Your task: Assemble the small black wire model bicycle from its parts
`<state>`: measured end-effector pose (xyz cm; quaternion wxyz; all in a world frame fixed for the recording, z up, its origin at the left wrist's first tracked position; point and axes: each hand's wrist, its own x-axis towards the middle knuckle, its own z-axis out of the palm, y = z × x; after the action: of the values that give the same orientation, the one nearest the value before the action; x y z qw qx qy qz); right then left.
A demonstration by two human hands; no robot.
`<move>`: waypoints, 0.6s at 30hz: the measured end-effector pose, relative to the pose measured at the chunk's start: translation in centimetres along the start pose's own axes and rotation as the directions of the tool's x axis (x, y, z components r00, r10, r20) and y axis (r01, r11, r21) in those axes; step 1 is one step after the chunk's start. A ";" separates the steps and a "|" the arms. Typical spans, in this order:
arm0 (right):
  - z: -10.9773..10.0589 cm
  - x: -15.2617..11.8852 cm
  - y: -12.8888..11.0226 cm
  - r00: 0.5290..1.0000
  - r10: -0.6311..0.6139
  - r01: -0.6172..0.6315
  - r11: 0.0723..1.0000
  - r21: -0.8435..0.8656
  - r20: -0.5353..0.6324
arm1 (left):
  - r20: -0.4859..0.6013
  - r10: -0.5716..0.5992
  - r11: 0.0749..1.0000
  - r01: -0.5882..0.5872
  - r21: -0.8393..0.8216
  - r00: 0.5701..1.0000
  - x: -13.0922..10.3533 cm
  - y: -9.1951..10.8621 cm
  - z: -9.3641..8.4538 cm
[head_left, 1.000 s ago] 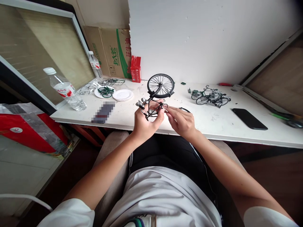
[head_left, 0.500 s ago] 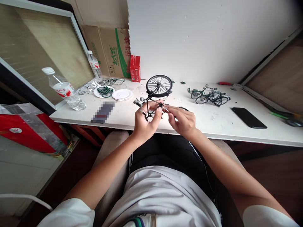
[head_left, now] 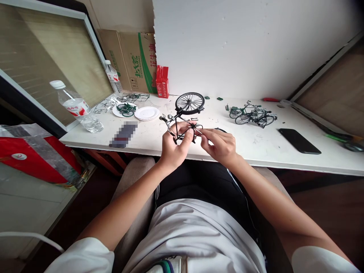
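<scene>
My left hand (head_left: 178, 146) is closed around the black frame of a model bicycle (head_left: 182, 121), thumb and fingers pinching it near the crank. One spoked wheel (head_left: 190, 103) is fitted at its far end, and the silver handlebar (head_left: 167, 120) points left. In my right hand (head_left: 220, 144) a thin silver rod (head_left: 198, 131), like a small screwdriver shaft, is pinched between thumb and fingers. Its tip meets the frame around the crank; any handle is hidden in the palm. Part of a black wheel (head_left: 221, 130) shows on the table just behind my right hand.
Assembled model bicycles (head_left: 251, 115) stand right on the white table (head_left: 250, 148), near a black phone (head_left: 300, 141). At left are a paper plate (head_left: 147, 113), a plate of green bicycle parts (head_left: 126, 110), part frames (head_left: 136, 97), a water bottle (head_left: 82, 112) and a red box (head_left: 162, 82).
The model bicycle has tilted slightly, its fitted wheel shifting a little left and lower. Both hands keep their grips, and the rod stays at the crank.
</scene>
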<state>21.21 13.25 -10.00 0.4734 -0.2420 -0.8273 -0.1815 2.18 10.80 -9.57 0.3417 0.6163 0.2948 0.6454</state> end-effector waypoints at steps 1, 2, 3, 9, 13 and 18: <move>0.0 0.1 0.0 1.000 -0.022 0.022 1.000 0.002 -0.008 | 0.000 0.003 1.000 -0.003 0.003 1.000 0.0 0.0 0.0; 0.0 0.1 0.0 0.999 -0.041 0.041 0.999 -0.002 -0.016 | 0.000 0.008 1.000 -0.008 0.004 1.000 0.0 -0.1 0.0; 0.0 0.1 0.0 0.999 -0.050 0.050 0.999 -0.009 -0.018 | 0.000 0.014 1.000 -0.014 0.003 1.000 0.0 -0.1 0.0; -0.1 -0.3 0.3 0.997 0.015 -0.012 0.999 -0.040 0.073 | -0.026 0.045 0.997 -0.043 0.061 0.999 0.2 -0.3 -0.2; -0.3 -0.3 0.5 0.989 0.031 -0.018 0.996 -0.088 0.147 | -0.038 0.164 0.968 -0.154 0.200 0.986 0.5 -0.6 -0.8; -0.7 0.2 -0.1 0.968 0.086 -0.050 0.986 -0.158 0.235 | -0.015 0.247 0.899 -0.223 0.377 0.969 0.9 -1.4 -1.4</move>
<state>21.53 12.84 -9.46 0.3557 -0.3257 -0.8538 -0.1962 0.93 12.40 -10.24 0.1287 0.6804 0.3459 0.6331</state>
